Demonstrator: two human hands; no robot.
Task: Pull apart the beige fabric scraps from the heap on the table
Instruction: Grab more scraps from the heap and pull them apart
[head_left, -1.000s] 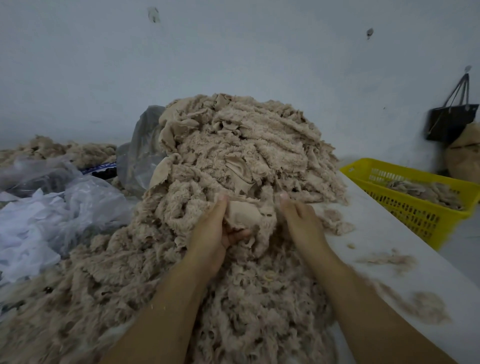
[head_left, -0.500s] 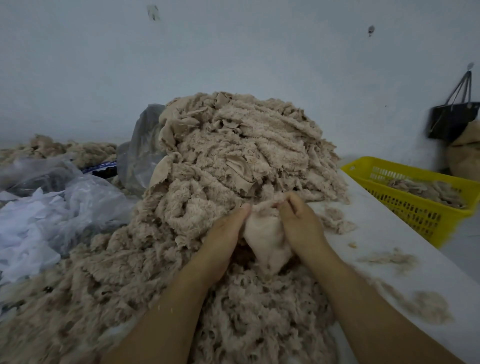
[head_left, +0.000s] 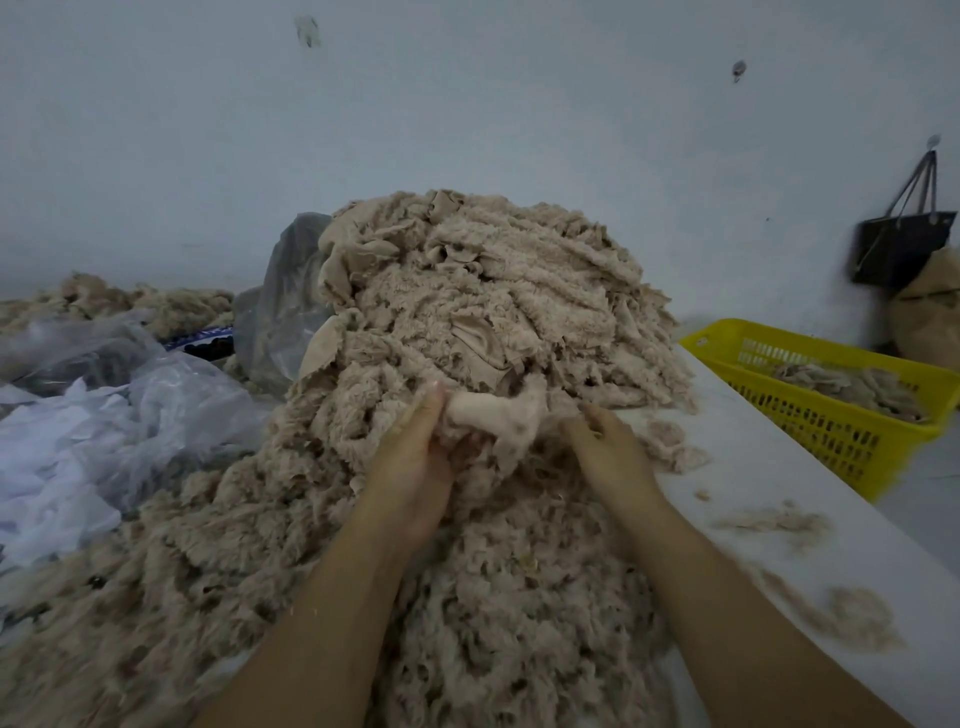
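Note:
A tall heap of beige fleecy fabric scraps (head_left: 483, 291) covers the middle of the white table (head_left: 769, 467) and spreads toward me. At its front, my left hand (head_left: 415, 462) grips one end of a pale beige scrap (head_left: 493, 415) that is lifted slightly off the heap. The scrap's other end hangs loose. My right hand (head_left: 608, 452) lies just right of that scrap on the heap's edge. Its fingers are loosely curled and nothing shows in them.
A yellow plastic basket (head_left: 841, 441) with some scraps in it stands at the right. Clear and white plastic bags (head_left: 104, 415) lie at the left, with more beige scraps (head_left: 130, 306) behind them. Loose fluff (head_left: 852, 618) dots the table's right side. A black bag (head_left: 898, 244) hangs on the wall.
Both hands pinched the pale scrap half a second ago. Now the right hand has let go and moved right, while the left hand holds the scrap, pulled up and leftward.

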